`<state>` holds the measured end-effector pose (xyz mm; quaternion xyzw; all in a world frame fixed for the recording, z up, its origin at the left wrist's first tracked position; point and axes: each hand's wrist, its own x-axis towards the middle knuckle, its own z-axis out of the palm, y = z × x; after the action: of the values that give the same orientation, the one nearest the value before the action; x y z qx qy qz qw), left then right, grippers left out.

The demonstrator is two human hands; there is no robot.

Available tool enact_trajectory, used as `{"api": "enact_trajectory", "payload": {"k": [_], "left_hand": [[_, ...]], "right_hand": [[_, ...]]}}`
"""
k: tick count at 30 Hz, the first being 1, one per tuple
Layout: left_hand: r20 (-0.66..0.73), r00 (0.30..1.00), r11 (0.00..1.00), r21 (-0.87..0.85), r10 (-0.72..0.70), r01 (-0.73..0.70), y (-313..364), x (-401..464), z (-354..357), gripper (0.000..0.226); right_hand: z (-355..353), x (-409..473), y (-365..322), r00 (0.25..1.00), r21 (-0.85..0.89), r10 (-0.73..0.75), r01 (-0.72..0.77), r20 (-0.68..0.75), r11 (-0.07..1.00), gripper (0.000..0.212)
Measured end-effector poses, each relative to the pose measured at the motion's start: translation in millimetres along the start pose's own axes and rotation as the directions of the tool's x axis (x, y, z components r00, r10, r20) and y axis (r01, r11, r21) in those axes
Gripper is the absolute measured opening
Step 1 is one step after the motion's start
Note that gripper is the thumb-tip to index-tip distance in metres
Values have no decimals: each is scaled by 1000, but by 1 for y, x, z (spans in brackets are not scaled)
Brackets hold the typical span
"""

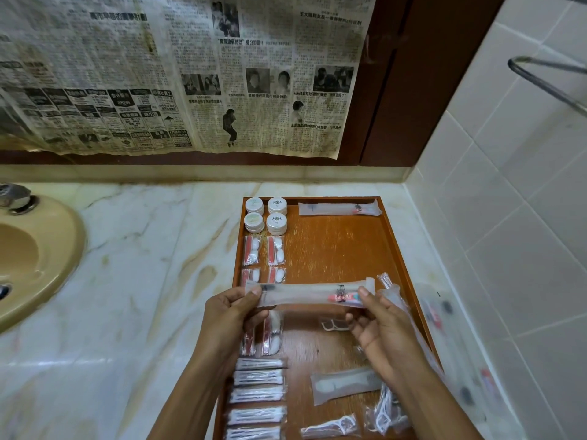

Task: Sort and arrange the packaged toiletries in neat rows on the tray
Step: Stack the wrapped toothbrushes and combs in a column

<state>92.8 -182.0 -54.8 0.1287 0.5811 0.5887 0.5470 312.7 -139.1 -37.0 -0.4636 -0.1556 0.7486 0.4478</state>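
A wooden tray sits on a marble counter, sink at 9 o'clock. Left hand and right hand pinch the ends of 1 frosted toothbrush packet above mid-tray.

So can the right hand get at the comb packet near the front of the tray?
Probably not yet: the right hand is pinching the toothbrush packet with the left hand. The comb packet lies uncovered just below the right wrist.

A beige sink sits at the marble counter's left edge. Yellowed newspaper covers the back wall above it; white tiles and a metal rail stand right.
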Motion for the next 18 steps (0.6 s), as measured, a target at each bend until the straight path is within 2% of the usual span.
{"api": "enact_trajectory", "payload": {"k": [3, 7, 14, 18], "left_hand": [[7, 1000, 1000, -6, 16, -16, -4, -3, 7, 17], [31, 999, 999, 6, 32, -32, -7, -7, 14, 16], [58, 998, 999, 31, 38, -40, -7, -9, 10, 18], [55, 997, 998, 13, 53, -54, -1, -7, 8, 15]], "right_hand": [[6, -2, 13, 999, 58, 29, -31, 38, 998, 20], [18, 0, 28, 998, 102, 56, -56, 0, 993, 14], [26, 4, 31, 996, 34, 30, -28, -84, 999, 21], [24, 4, 33, 996, 12, 62, -61, -63, 998, 18]]}}
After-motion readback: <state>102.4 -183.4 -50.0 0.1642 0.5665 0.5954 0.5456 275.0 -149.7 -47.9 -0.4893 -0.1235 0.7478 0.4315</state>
